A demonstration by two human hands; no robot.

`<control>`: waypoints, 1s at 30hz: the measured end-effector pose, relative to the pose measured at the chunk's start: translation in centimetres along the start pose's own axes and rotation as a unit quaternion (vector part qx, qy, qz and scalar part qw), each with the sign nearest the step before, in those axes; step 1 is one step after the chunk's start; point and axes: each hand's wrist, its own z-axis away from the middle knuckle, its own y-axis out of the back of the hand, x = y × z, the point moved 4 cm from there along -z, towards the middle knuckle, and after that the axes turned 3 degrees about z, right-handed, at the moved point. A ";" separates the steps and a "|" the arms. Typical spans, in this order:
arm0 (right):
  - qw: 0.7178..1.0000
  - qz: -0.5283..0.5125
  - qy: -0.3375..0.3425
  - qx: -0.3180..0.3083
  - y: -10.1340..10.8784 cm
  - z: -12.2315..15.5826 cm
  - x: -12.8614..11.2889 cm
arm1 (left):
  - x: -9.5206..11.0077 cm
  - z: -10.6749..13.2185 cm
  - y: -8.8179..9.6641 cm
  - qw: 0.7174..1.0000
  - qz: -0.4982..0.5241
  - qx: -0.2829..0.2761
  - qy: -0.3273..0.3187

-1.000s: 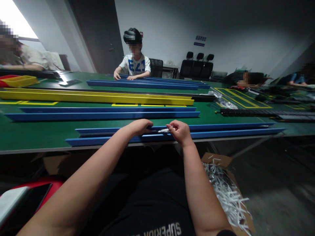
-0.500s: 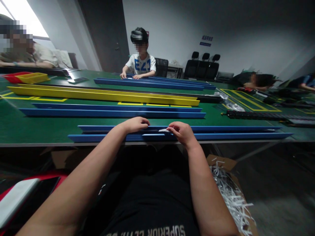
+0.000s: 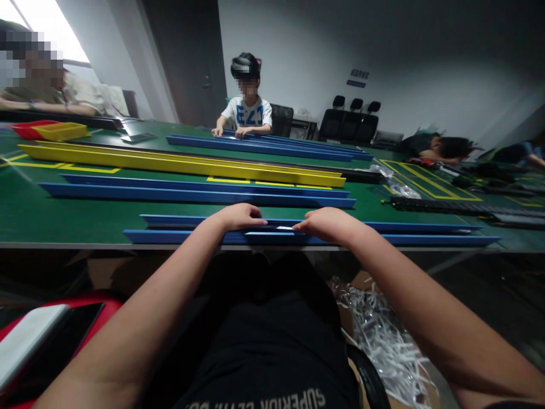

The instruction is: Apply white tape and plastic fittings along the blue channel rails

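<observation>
A long blue channel rail [image 3: 409,234] lies along the near edge of the green table [image 3: 63,218]. My left hand [image 3: 237,216] rests on it, fingers curled down over its inner groove. My right hand [image 3: 330,224] lies over the rail a little to the right, fingers bent and pinching towards a thin white strip [image 3: 284,228] that shows between the two hands. Both hands touch the rail. What the fingertips grip is mostly hidden.
A second blue rail [image 3: 200,192] and a yellow rail [image 3: 170,165] lie farther back. A person in a white shirt [image 3: 248,111] handles more blue rails opposite. Other people sit at left and right. A box of white shredded strips [image 3: 383,335] stands by my right knee. A red case [image 3: 46,335] is at lower left.
My right arm has swung outward to the right and the right hand has flattened lower over the rail. The white strip looks shorter between the hands. The left hand has barely moved.
</observation>
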 end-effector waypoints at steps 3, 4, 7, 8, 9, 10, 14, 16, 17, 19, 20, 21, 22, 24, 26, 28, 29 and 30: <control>0.999 0.017 0.034 -0.003 -0.2 0.3 0.2 | -0.1 -0.1 -0.1 0.999 -0.039 0.006 0.015; 0.999 0.017 0.042 -0.003 -0.2 0.4 0.4 | -0.1 -0.2 -0.2 0.998 -0.054 0.007 0.022; 0.999 0.011 0.051 0.005 -0.1 0.8 0.8 | -0.4 -0.4 -0.4 0.995 -0.090 0.009 0.031; 0.998 0.013 0.057 0.007 -0.1 0.9 0.9 | -0.4 -0.4 -0.4 0.995 -0.098 0.010 0.030; 0.998 0.020 0.065 0.006 -0.1 1.0 0.9 | -0.5 -0.5 -0.5 0.994 -0.104 0.010 0.028; 0.997 0.030 0.075 0.002 -0.2 1.1 0.9 | -0.5 -0.5 -0.5 0.994 -0.109 0.010 0.026; 0.994 0.049 0.097 -0.014 -0.8 1.4 1.4 | -0.5 -0.5 -0.5 0.993 -0.111 0.009 0.024; 0.995 0.048 0.085 -0.024 -1.0 1.4 2.0 | -0.4 -0.4 -0.5 0.994 -0.109 0.009 0.028; 0.995 0.048 0.078 -0.033 -1.1 1.2 2.2 | -0.4 -0.3 -0.4 0.994 -0.108 0.010 0.029; 0.995 0.054 0.065 -0.056 -1.4 0.7 2.3 | -0.3 -0.3 -0.4 0.994 -0.109 0.010 0.030; 0.995 0.055 0.054 -0.068 -1.5 0.4 2.2 | -0.2 -0.2 -0.4 0.993 -0.110 0.010 0.029; 0.995 0.053 0.038 -0.077 -1.6 0.0 2.0 | -0.2 -0.2 -0.4 0.993 -0.111 0.009 0.027; 0.995 0.048 0.019 -0.081 -1.7 -0.3 1.8 | -0.2 -0.3 -0.4 0.993 -0.112 0.009 0.025; 0.996 0.030 -0.021 -0.079 -1.8 -0.9 1.3 | -0.3 -0.3 -0.4 0.993 -0.113 0.010 0.023; 0.996 0.021 -0.045 -0.073 -1.8 -1.3 0.7 | -0.4 -0.4 -0.5 0.994 -0.110 0.012 0.024; 0.994 0.039 -0.054 -0.083 -1.8 -1.3 0.3 | -0.5 -0.4 -0.5 0.994 -0.106 0.013 0.024; 0.993 0.054 -0.053 -0.093 -1.7 -1.3 0.1 | -0.5 -0.4 -0.5 0.994 -0.106 0.014 0.023; 0.991 0.070 -0.052 -0.103 -1.6 -1.2 -0.1 | -0.5 -0.4 -0.5 0.994 -0.106 0.014 0.022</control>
